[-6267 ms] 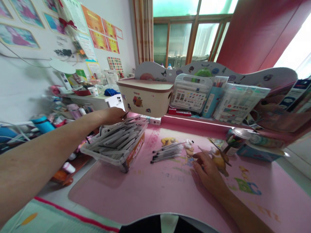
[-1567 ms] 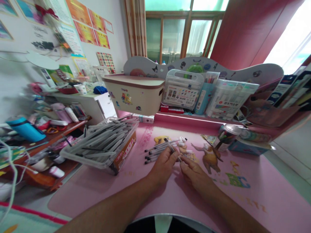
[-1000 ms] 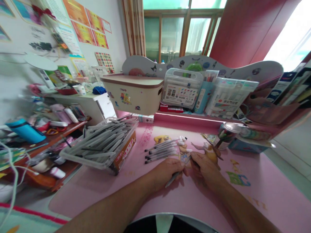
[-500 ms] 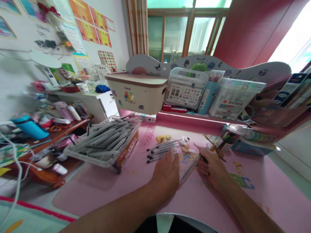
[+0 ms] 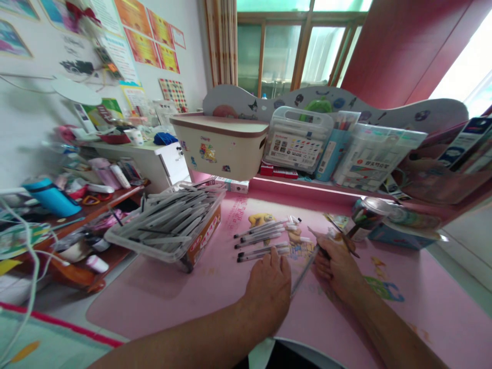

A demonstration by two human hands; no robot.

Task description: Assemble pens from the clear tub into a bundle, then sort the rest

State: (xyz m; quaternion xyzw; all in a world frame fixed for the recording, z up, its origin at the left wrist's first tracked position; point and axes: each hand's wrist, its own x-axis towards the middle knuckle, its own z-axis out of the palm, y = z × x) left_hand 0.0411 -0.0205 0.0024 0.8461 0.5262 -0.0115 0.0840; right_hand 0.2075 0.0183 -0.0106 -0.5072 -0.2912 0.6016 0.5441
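- My right hand (image 5: 338, 264) is closed around 1 slim clear pen (image 5: 305, 271), which slants down toward my left hand (image 5: 269, 289).
- My left hand's fingers reach to the right ends of the loose pens (image 5: 259, 236) on the pink tabletop (image 5: 172, 307); I cannot tell whether they grip any.
- Left of those pens, the clear tub (image 5: 205, 240) with a brown label is heaped with similar pens (image 5: 169, 212), some poking above its rim.
- On the shelf, the cream box (image 5: 225, 156) wears its brown lid, so its contents are hidden.
- Beside it stands a clear handled case (image 5: 302, 138) with a printed card showing.
- Next, the blue holder (image 5: 330, 156) carries upright pencils (image 5: 345, 122).
- The clear case (image 5: 378, 161) to its right has markers inside.
- Beyond my right hand, 1 jar (image 5: 365, 218) with a silvery top contains dark, stick-like items.
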